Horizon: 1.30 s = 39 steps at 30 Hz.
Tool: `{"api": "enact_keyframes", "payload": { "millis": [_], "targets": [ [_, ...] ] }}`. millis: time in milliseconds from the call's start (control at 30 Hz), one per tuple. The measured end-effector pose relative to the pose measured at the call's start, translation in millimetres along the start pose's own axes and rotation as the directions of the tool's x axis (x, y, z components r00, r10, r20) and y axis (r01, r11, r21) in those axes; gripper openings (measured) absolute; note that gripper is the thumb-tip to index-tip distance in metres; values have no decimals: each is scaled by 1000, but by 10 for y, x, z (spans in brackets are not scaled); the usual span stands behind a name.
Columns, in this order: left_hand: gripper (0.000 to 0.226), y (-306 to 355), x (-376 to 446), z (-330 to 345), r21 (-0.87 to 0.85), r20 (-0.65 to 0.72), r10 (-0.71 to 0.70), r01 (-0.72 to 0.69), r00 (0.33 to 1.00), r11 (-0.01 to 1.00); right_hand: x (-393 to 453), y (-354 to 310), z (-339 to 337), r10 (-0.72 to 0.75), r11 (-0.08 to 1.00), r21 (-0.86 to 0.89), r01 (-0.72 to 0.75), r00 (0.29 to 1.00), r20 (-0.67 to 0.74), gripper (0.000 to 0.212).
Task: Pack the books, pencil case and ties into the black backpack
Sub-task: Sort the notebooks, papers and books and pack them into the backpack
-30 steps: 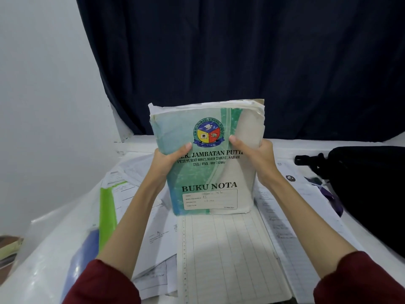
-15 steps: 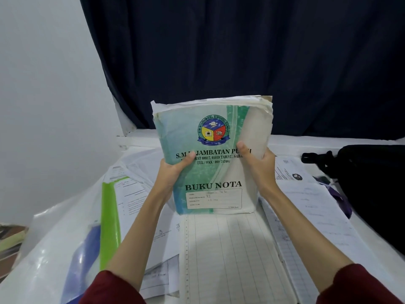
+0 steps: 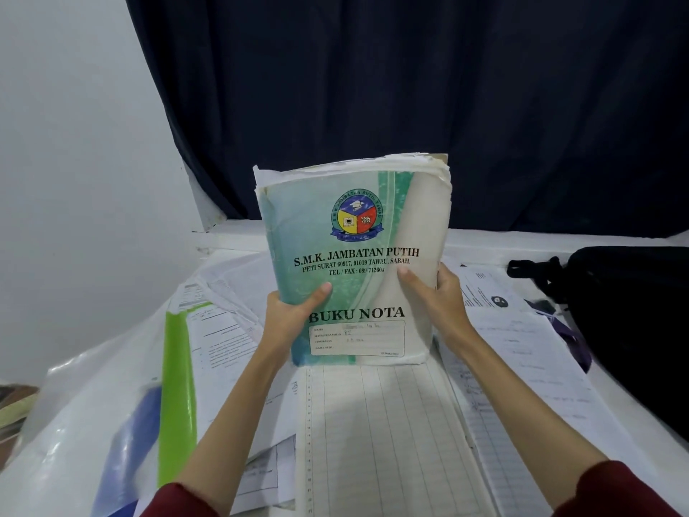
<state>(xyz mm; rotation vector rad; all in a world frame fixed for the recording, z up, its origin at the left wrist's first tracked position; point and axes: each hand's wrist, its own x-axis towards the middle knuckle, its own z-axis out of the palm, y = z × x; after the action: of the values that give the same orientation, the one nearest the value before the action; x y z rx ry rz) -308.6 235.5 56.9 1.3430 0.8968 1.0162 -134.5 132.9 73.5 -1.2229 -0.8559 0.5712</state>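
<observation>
— Green-and-cream, that stack of books (image 3: 354, 263)?
— Yes, upright above the ruled sheet (image 3: 384, 434). The left hand (image 3: 289, 319) and right hand (image 3: 438, 296) clasp its lower edges, thumbs on the cover.
— The black backpack (image 3: 634, 330)?
— At the right, probably lying flat; partly cropped.

Readable text is all on the notebook (image 3: 354, 263) cover I'm holding upright. Under the round school crest: "S.M.K. JAMBATAN PUTIH", then "PETI SURAT 60917, 91019 TAWAU, SABAH", then "TEL / FAX : 089 712603", last digit unclear. Lower down in big letters: "BUKU NOTA", with my left thumb (image 3: 317, 296) covering the edge of the B. White name box below it has small printed field labels and handwriting, too small to read. Ring text on the crest is too fine. Printed sheets (image 3: 522, 352) on the table: blurred, illegible.
</observation>
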Motion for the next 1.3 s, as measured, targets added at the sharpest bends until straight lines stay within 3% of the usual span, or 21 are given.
{"api": "enact_keyframes", "payload": {
  "millis": [100, 167, 333, 433, 533, 667, 800, 900, 967, 1067, 1167, 1233, 1300],
  "targets": [
    [23, 104, 21, 100, -68, -84, -11, 5, 996, 998, 58, -103, -35, -17, 1000, -21, 16, 1000, -23, 13],
    [24, 204, 36, 189, -95, -63, -31, 25, 998, 995, 106, -217, -129, -33, 998, -49, 30, 998, -55, 13],
    [33, 419, 31, 589, -135, 163, -118, 141, 980, 981, 70, -443, -742, 35, 999, -15, -35, 999, -3, 27],
    [34, 471, -75, 1023, -84, 331, -176, 215, 927, 973, -52, -516, -1213, 46, 999, 22, -44, 995, -91, 30],
    [38, 454, -256, 1571, -136, 410, -102, 171, 907, 976, -169, -623, -1752, 27, 999, 31, -21, 976, -216, 29],
    [34, 485, -593, 2380, -154, 464, 72, 0, 883, 988, -326, -775, -2588, -19, 999, 26, 29, 945, -328, 29],
    [24, 633, -906, 3219, -118, 510, 165, -122, 844, 986, -504, -1037, -3515, 2, 999, 47, 13, 952, -307, 30],
    [29, 720, -1068, 3818, -109, 553, 95, -41, 828, 993, -599, -1189, -4178, 76, 997, 27, -71, 967, -242, 38],
    [28, 690, -1174, 4183, -48, 596, 0, 36, 803, 998, -633, -1279, -4546, 56, 998, -24, -65, 962, -269, 28],
    [32, 493, -1371, 4568, 30, 713, -63, 59, 698, 998, -677, -1384, -5018, 31, 999, -20, -41, 937, -348, 16],
    [55, 153, -1558, 4654, 91, 861, -105, 52, 497, 994, -727, -1392, -5448, 73, 997, 44, -61, 917, -391, 21],
    [73, -98, -1701, 4630, 277, 891, -192, -158, 411, 948, -778, -1361, -5691, 99, 993, 96, -64, 899, -427, 26],
    [95, -290, -1862, 4608, 471, 861, -314, -391, 401, 791, -843, -1317, -5874, 117, 988, 142, -57, 881, -458, 29]
  ]
}}
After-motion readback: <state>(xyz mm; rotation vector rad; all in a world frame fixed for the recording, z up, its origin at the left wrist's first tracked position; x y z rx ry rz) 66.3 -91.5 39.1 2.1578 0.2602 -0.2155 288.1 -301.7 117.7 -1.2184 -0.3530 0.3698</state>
